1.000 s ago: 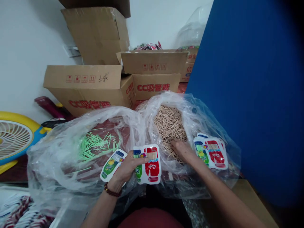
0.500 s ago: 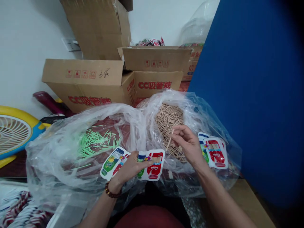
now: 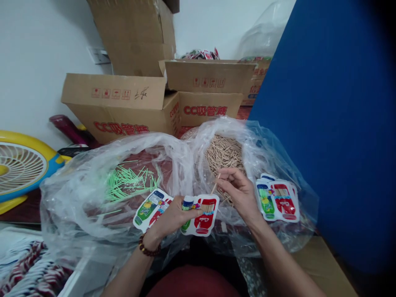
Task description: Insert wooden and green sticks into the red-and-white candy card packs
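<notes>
My left hand (image 3: 173, 216) grips a bottle-shaped candy packet (image 3: 206, 216), green on one half and red "Cola" on the other, with its thumb across the front. Under that hand lies another such packet (image 3: 147, 209). Between the thumb and fingers of my right hand (image 3: 239, 189) is a thin tan candy stick (image 3: 215, 184), its lower end close to the held packet's top edge. Behind that hand, a clear plastic bag holds a heap of tan sticks (image 3: 224, 152). Several finished-looking packets (image 3: 278, 200) are stacked on the plastic to the right.
Green sticks (image 3: 130, 181) lie in a second plastic bag (image 3: 77, 189) at left. Cardboard boxes (image 3: 120, 107) line the back. A yellow and blue fan (image 3: 24, 169) stands far left, above a white tray (image 3: 76, 276) of packets. A blue panel (image 3: 324, 123) bounds the right.
My right hand has moved left with the tan stick, bringing it down toward the packet's top edge. The whole view has shifted slightly; my left hand keeps its grip.
</notes>
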### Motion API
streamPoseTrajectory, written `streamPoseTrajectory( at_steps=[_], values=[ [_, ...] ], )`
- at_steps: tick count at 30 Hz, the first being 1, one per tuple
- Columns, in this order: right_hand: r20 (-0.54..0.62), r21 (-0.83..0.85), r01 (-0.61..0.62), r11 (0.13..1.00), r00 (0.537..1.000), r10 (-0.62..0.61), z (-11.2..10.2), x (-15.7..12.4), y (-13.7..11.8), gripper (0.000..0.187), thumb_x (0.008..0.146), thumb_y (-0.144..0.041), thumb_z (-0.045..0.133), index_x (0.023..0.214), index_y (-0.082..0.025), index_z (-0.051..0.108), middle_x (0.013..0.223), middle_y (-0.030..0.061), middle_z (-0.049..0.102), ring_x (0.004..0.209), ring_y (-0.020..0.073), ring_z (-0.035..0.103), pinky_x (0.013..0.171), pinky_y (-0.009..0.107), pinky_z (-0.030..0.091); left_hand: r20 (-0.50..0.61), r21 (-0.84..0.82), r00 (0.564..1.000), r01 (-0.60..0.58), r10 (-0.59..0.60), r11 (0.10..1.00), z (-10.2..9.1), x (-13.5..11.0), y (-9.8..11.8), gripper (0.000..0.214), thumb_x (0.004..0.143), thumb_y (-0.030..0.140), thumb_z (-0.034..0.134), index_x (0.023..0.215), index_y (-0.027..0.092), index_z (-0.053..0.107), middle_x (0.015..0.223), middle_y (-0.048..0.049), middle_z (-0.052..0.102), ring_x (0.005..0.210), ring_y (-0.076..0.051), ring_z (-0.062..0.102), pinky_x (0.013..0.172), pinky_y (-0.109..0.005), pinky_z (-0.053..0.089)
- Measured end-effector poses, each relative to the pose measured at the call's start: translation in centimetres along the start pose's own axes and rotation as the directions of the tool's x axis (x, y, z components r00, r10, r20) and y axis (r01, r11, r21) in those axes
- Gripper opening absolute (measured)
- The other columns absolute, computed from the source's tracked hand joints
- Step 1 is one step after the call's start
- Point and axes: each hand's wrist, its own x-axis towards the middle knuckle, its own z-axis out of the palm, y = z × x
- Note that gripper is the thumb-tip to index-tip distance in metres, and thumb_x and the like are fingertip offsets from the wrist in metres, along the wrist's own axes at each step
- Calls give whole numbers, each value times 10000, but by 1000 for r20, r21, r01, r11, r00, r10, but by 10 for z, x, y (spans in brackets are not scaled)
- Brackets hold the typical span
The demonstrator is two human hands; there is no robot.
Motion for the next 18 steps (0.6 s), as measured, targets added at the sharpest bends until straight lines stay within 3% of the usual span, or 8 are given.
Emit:
streamPoseTrajectory(
  at_steps=[4, 9, 12, 15, 18],
  values=[
    [74, -48, -17, 999, 997, 21, -3, -1, 6, 178, 783, -267, 670, 940, -229, 594, 797, -20, 606, 733, 116, 566, 677, 230, 449, -17, -47, 1000, 7, -8, 999, 1, 2, 0, 374, 631, 401, 766, 845, 96, 739, 706, -52, 708, 616, -182, 604, 551, -230, 451],
    [16, -13, -69, 998, 997, 69, -10, 0, 11, 193, 734, -281, 717, 871, -217, 599, 790, -11, 618, 738, 128, 575, 679, 238, 464, -18, -62, 999, 38, -39, 997, 0, 6, -8, 345, 619, 367, 778, 833, 101, 732, 712, -47, 717, 615, -176, 616, 555, -234, 462],
    [64, -19, -99, 995, 993, 100, -14, 0, 15, 180, 749, -289, 704, 873, -221, 592, 793, -9, 632, 730, 134, 584, 677, 248, 468, -18, -85, 998, 51, -53, 995, 0, 10, -12, 304, 623, 339, 782, 806, 104, 722, 722, -49, 718, 605, -166, 615, 559, -237, 463],
    [130, -194, -4, 981, 991, 29, -16, -3, 17, 98, 799, -287, 659, 844, -216, 610, 796, -1, 622, 761, 145, 580, 725, 273, 458, 1, -124, 999, 51, -51, 991, 2, 14, -13, 293, 622, 323, 787, 808, 109, 711, 728, -47, 712, 603, -161, 611, 561, -238, 460],
    [279, -326, 145, 934, 959, -51, -19, -5, 16, 97, 855, -275, 596, 807, -209, 648, 915, 30, 625, 894, 169, 581, 848, 323, 433, -5, -141, 998, 56, -57, 988, 3, 16, -13, 314, 616, 314, 795, 834, 110, 696, 728, -41, 700, 607, -159, 605, 558, -234, 450]
  ],
)
